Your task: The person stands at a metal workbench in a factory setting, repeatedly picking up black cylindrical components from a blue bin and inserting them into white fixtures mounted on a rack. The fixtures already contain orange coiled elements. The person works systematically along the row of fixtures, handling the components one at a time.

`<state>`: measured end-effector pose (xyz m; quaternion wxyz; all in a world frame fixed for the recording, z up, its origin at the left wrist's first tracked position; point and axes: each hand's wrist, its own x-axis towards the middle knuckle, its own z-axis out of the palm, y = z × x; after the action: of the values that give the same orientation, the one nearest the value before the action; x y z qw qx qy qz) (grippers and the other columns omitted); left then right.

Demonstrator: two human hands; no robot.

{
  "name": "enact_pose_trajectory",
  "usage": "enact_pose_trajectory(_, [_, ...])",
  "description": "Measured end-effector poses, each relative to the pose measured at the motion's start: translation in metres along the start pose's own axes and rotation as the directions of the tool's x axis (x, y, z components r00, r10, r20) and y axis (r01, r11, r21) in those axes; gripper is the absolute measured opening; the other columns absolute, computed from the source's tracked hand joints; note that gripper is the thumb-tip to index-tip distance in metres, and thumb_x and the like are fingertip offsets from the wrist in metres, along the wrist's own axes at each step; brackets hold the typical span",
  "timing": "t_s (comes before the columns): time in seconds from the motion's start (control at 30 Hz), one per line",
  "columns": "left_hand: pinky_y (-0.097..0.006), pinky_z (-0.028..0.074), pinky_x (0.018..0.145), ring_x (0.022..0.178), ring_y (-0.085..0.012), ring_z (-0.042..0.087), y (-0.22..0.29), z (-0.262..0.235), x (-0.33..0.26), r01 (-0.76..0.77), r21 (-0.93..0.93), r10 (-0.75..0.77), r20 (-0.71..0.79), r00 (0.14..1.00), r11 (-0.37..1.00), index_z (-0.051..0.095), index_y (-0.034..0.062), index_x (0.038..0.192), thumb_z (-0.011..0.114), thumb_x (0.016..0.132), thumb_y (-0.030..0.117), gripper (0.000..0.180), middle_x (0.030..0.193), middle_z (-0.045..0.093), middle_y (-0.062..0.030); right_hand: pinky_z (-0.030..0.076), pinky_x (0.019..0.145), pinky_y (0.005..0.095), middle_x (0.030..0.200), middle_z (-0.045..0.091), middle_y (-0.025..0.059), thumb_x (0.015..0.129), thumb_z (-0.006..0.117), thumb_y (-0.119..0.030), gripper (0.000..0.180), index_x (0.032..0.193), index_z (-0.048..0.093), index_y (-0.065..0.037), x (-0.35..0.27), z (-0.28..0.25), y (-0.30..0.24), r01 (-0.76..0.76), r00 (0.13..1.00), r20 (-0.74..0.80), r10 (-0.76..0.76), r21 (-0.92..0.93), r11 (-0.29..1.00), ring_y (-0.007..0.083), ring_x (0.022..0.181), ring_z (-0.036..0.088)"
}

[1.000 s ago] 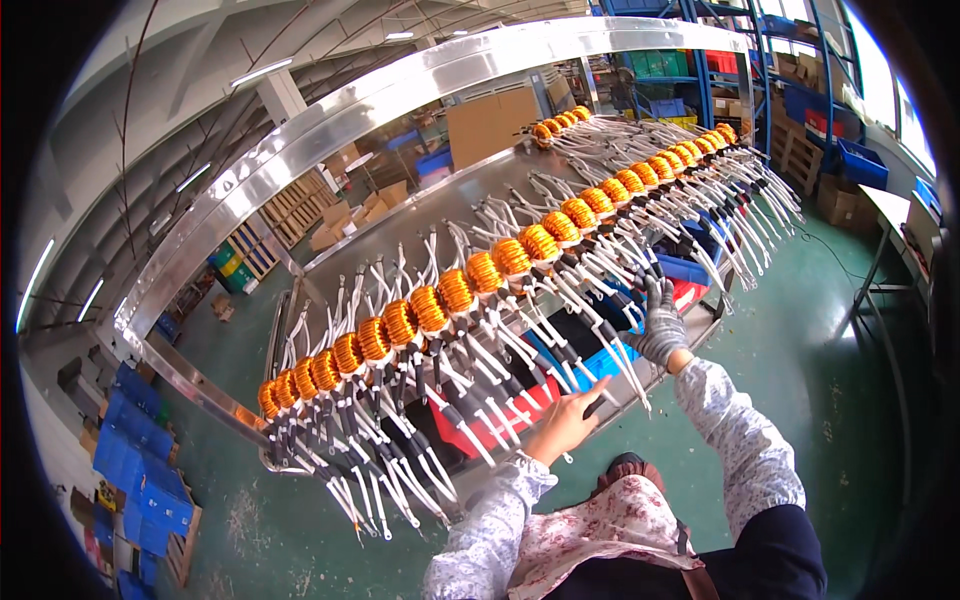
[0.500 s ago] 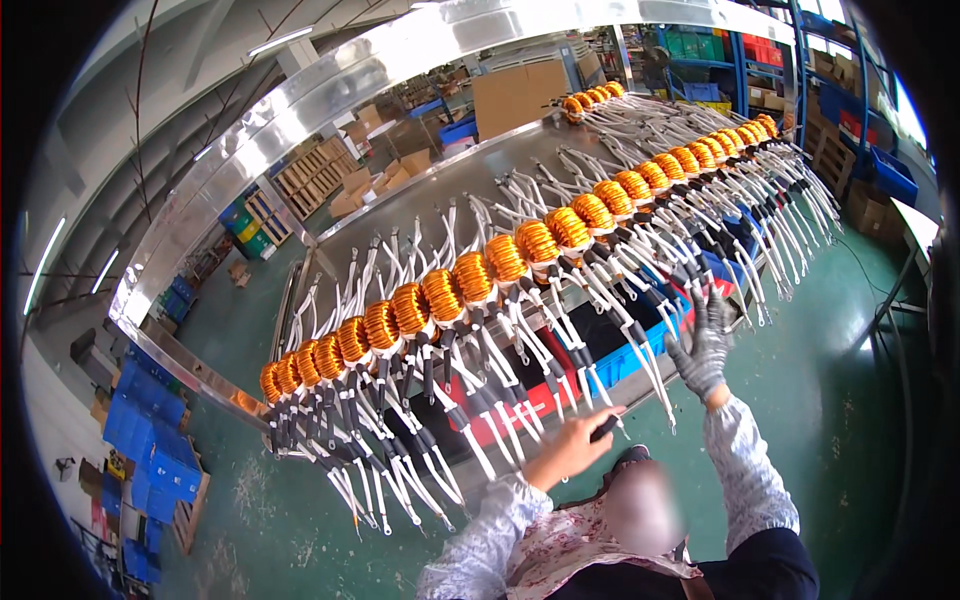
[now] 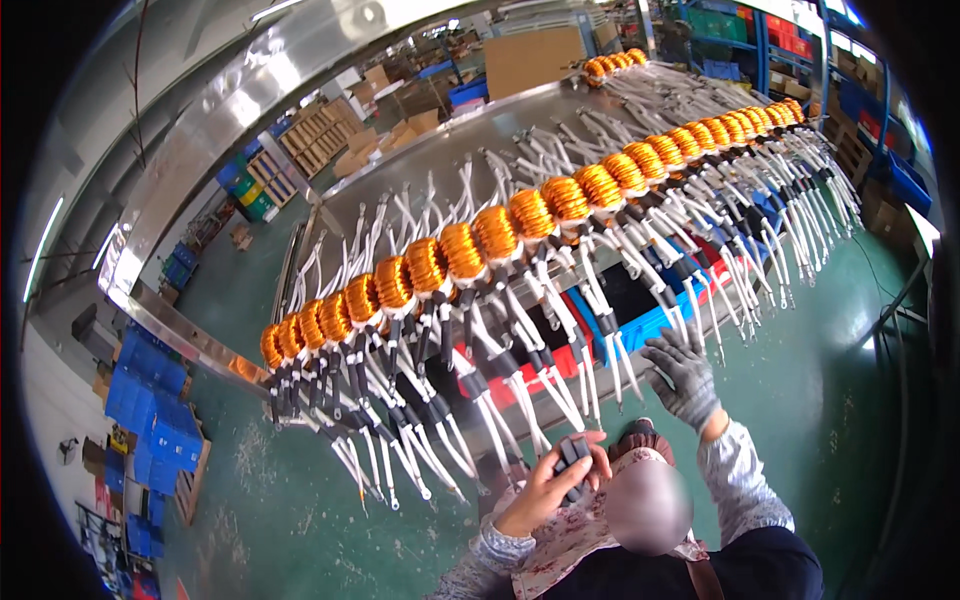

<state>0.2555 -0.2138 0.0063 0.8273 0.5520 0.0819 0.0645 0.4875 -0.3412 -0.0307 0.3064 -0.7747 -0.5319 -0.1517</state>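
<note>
My bare left hand is closed round a small black blocky object, in front of my chest; its exact kind I cannot make out. My right hand, in a grey glove, has its fingers apart and holds nothing I can see. Its fingertips are close to the hanging ends of white cable leads; whether they touch is unclear. A long row of orange copper-wound toroidal coils runs diagonally along the bench. White leads with black sleeves and metal lugs hang from the coils over the near edge.
Blue and red bins sit beneath the hanging leads. A metal frame rises round the bench. A shorter coil row lies at the far end. Blue crates are stacked at left.
My left hand has drawn back toward my body with the black object. My right hand has moved down and slightly left, away from the hanging leads. The view has shifted slightly.
</note>
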Motion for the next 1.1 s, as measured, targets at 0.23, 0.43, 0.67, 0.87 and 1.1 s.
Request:
enact_pose_trajectory(0.23, [-0.022, 0.040, 0.045, 0.051, -0.0077, 0.051, -0.005, -0.012, 0.001, 0.037, -0.009, -0.038, -0.094, 0.995, 0.999, 0.052, -0.0022, 0.101, 0.052, 0.090, 0.011, 0.017, 0.079, 0.057, -0.0043, 0.032, 0.099, 0.0439, 0.111, 0.058, 0.0167, 0.082, 0.059, -0.025, 0.040, 0.113, 0.056, -0.001, -0.013, -0.017, -0.123, -0.114, 0.993, 0.089, 0.073, 0.664, 0.739, 0.0326, 0.113, 0.048])
enact_pose_trajectory(0.43, [-0.019, 0.037, 0.043, 0.048, -0.0053, 0.048, -0.016, -0.018, -0.001, -0.095, 0.173, 0.111, -0.088, 0.990, 0.980, 0.052, 0.0002, 0.092, 0.052, 0.090, 0.012, 0.012, 0.068, 0.058, -0.0018, 0.048, 0.076, 0.0286, 0.101, 0.062, 0.0123, 0.091, 0.052, -0.022, 0.034, 0.114, 0.055, 0.002, -0.017, -0.008, -0.143, -0.490, 0.862, 0.420, 0.285, 0.835, 0.251, 0.0131, 0.083, 0.060])
enact_pose_trajectory(0.67, [-0.019, 0.038, 0.046, 0.056, -0.0072, 0.052, -0.006, -0.019, -0.027, 0.005, 0.113, -0.003, -0.016, 1.000, 0.994, 0.051, 0.0020, 0.093, 0.052, 0.092, 0.018, 0.016, 0.071, 0.057, -0.0048, 0.035, 0.051, 0.0182, 0.064, 0.052, -0.0030, 0.093, 0.046, -0.035, 0.039, 0.105, 0.058, 0.001, 0.048, -0.013, -0.139, -0.495, 0.803, 0.444, 0.398, 0.868, 0.031, 0.0046, 0.056, 0.045])
enact_pose_trajectory(0.87, [-0.021, 0.044, 0.062, 0.070, -0.0076, 0.055, -0.069, -0.031, -0.057, 0.030, 0.355, -0.026, -0.015, 1.000, 0.935, 0.052, 0.0048, 0.103, 0.057, 0.089, 0.016, 0.018, 0.085, 0.058, -0.0032, 0.030, 0.053, 0.0181, 0.066, 0.040, -0.0072, 0.093, 0.045, -0.039, 0.038, 0.103, 0.062, -0.006, 0.082, 0.009, -0.127, -0.417, 0.843, 0.401, 0.359, 0.908, -0.036, 0.0037, 0.059, 0.036])
enact_pose_trajectory(1.1, [-0.023, 0.039, 0.084, 0.093, -0.0088, 0.051, -0.100, -0.034, -0.097, 0.270, 0.246, -0.281, 0.010, 0.960, 0.931, 0.055, 0.0043, 0.103, 0.059, 0.088, 0.019, 0.022, 0.092, 0.057, -0.0022, 0.036, 0.057, 0.0195, 0.068, 0.037, -0.0071, 0.090, 0.053, -0.030, 0.036, 0.108, 0.055, 0.001, 0.083, 0.022, -0.123, -0.350, 0.849, 0.428, 0.309, 0.894, -0.279, 0.0035, 0.061, 0.037])
